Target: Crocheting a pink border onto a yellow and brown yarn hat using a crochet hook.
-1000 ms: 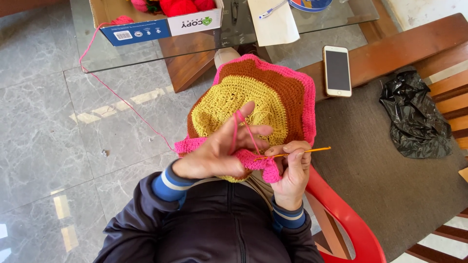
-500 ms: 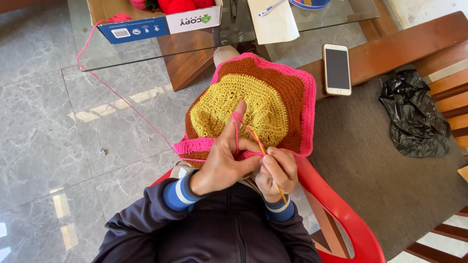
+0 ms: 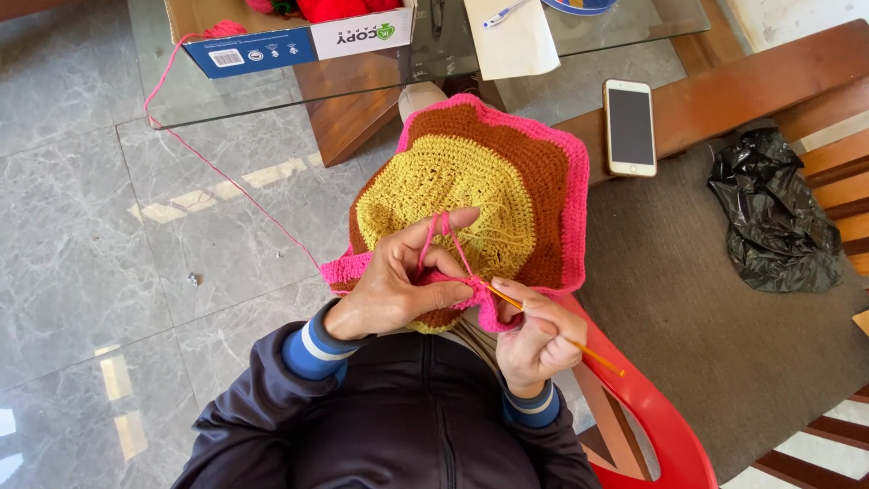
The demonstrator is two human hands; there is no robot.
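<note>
Head camera, looking down: a seated person works a round crochet piece [image 3: 480, 195] of yellow centre, brown ring and pink border, spread over the lap. The left hand [image 3: 398, 285] pinches the pink edge between thumb and curled fingers, the forefinger stretched forward with the pink yarn [image 3: 226, 177] looped over its tip. The right hand [image 3: 536, 337] is closed around a thin orange crochet hook [image 3: 552, 328], fingers together on the shaft; the hook's tip lies just beyond the left thumb, at the pink edge, though the stitch itself is too small to make out. From the forefinger the yarn runs away across the grey tiled floor [image 3: 109, 272] up to a cardboard box [image 3: 299, 41] on a glass table [image 3: 434, 63].

Half a second earlier the hook slanted steeply down inside the right fist; now it lies flatter, its tail pointing out past the right fingers toward the red plastic chair [image 3: 661, 435]. The right hand has shifted slightly outward.

Well beyond the fingers, a white phone [image 3: 630, 127] rests on a wooden bench [image 3: 724, 95], a crumpled black bag [image 3: 778, 213] beside it.
</note>
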